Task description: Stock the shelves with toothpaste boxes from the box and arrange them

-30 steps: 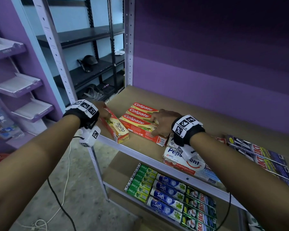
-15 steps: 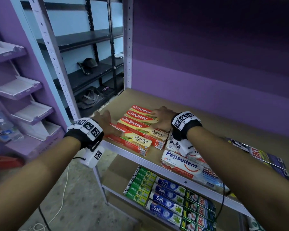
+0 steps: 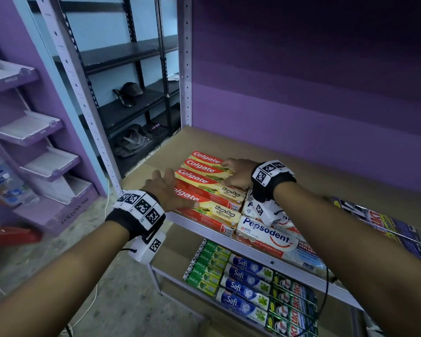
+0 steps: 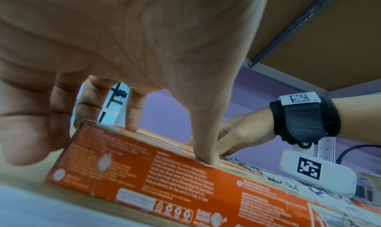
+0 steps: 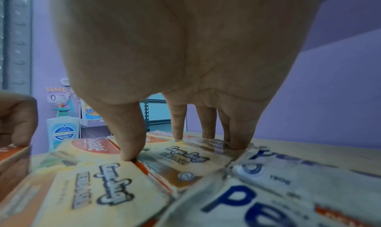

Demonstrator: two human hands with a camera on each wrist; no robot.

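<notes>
Several red and yellow Colgate boxes [image 3: 204, 166] lie side by side on the brown shelf board [image 3: 301, 181]. The frontmost Colgate box [image 3: 214, 210] [image 4: 164, 173] [image 5: 92, 189] lies flat along the shelf's front edge. My left hand [image 3: 165, 188] [image 4: 144, 51] is at its left end, with the thumb pressing on its top and the fingers spread against the boxes' ends. My right hand [image 3: 237, 172] [image 5: 185, 51] rests with straight fingertips on the right ends of the rear boxes.
White Pepsodent boxes [image 3: 272, 235] lie just right of the Colgate row, and dark boxes [image 3: 379, 222] lie further right. The lower shelf holds Darlie [image 3: 207, 266] and Safi [image 3: 243, 280] boxes. A metal upright [image 3: 83, 105] and a purple display stand [image 3: 34, 132] stand at the left.
My left hand carried the Colgate box from the shelf's left edge, turned it and laid it down at the front of the row. My right hand stayed on the rear boxes.
</notes>
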